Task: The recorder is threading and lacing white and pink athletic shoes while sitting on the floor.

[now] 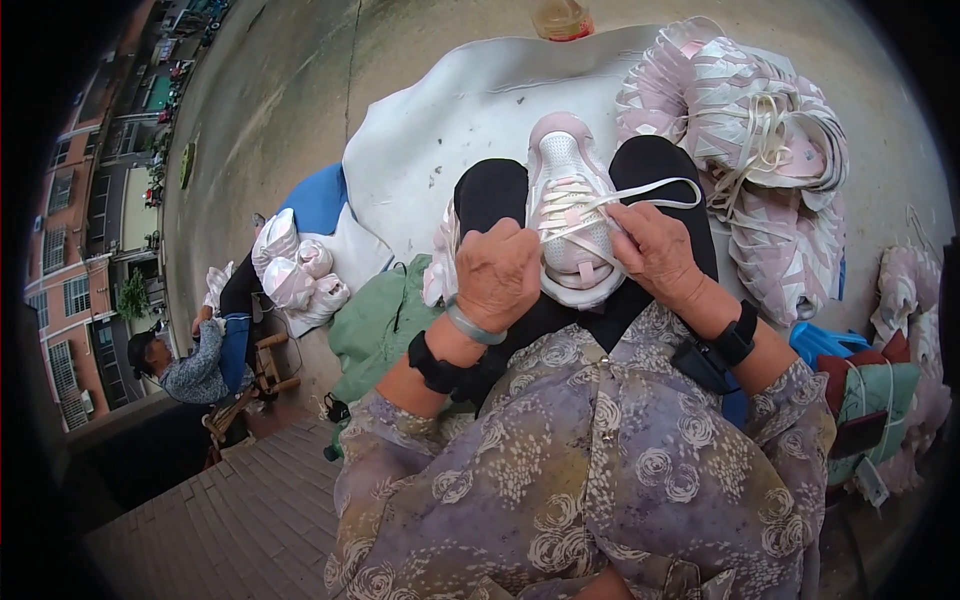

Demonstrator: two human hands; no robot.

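Observation:
A white and pink sneaker [562, 150] lies in my lap between my knees, its toe pointing away from me. Cream laces cross its tongue, and a loose white shoelace [668, 183] loops out to the right. My left hand [503, 272] is closed in a fist at the shoe's left side, with a strand of lace running from it across the tongue. On the right side, my right hand [655, 252] pinches the lace between thumb and fingers, close to the shoe's collar. The fingertips of my left hand are hidden.
A big pile of similar sneakers [745, 120] stands at the right on a white sheet [455, 125]. Green cloth [385, 315] lies at my left. Another person [205, 360] sits far left near bundled white and pink shoes [297, 275]. Cloth bundles [875, 405] are at my right.

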